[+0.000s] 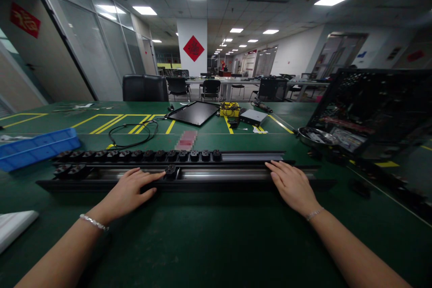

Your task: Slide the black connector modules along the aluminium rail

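Note:
A long black metal channel [219,185] with a shiny inner face lies across the green table in front of me. My left hand [130,191] reaches over its left part, index finger stretched out and touching a small black socket-like module [171,172] in the channel. Two similar modules [78,171] sit at the channel's left end. On the right, my right hand [292,186] rests over the channel with fingers extended, holding nothing. Just behind lies a second channel [249,156], with a row of several black modules [148,156] along its left and middle.
A blue plastic tray [37,149] stands at the left. Behind the channels are a black cable [133,144], a flat dark panel [194,113], a yellow box [230,109] and a grey box [253,117]. A metal bowl [317,136] and black open case [371,108] are right.

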Action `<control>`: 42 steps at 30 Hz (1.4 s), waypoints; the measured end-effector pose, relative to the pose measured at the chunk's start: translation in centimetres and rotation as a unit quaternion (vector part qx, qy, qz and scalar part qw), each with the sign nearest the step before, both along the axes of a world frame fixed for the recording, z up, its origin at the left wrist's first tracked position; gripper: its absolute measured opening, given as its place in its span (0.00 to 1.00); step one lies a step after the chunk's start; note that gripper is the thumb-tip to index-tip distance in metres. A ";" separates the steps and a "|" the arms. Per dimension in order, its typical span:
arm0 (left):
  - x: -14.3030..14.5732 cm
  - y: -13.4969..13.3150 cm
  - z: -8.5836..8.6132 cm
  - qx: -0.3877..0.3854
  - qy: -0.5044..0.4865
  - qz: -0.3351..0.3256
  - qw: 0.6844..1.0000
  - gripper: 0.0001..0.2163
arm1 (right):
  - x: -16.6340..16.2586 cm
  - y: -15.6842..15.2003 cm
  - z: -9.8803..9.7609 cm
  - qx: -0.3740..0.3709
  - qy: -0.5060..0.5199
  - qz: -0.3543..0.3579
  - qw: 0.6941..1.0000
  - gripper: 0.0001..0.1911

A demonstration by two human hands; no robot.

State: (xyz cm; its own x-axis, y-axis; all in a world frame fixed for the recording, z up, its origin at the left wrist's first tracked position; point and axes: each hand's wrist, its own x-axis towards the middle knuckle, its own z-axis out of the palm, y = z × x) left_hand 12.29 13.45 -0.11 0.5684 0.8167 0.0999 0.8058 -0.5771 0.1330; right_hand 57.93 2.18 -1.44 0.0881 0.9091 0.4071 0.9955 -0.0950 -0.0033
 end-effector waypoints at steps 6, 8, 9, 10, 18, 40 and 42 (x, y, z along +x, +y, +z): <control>0.2 -0.1 0.1 -0.001 0.003 0.001 1.000 0.22 | 0.1 0.0 -0.1 0.004 0.001 0.007 1.000 0.24; 0.1 -0.1 0.1 0.002 0.002 0.000 1.000 0.22 | 0.1 0.0 -0.1 0.005 0.003 0.006 1.000 0.24; 0.1 -0.1 0.1 0.003 0.003 0.000 1.000 0.22 | 0.0 0.0 -0.1 0.005 0.004 0.005 1.000 0.24; 0.1 0.0 0.1 0.003 0.004 0.000 1.000 0.22 | 0.0 0.0 -0.1 0.004 0.005 0.005 1.000 0.24; 0.2 0.0 0.0 0.004 0.003 0.002 1.000 0.22 | 0.0 0.0 0.0 -0.003 0.007 -0.001 1.000 0.24; 0.8 -0.6 0.1 0.018 -0.014 -0.011 1.000 0.23 | 0.1 0.0 -0.2 0.005 0.013 0.000 1.000 0.24; 0.8 -0.6 0.2 0.017 -0.013 -0.013 1.000 0.23 | 0.2 0.1 -0.2 0.004 0.014 0.000 1.000 0.24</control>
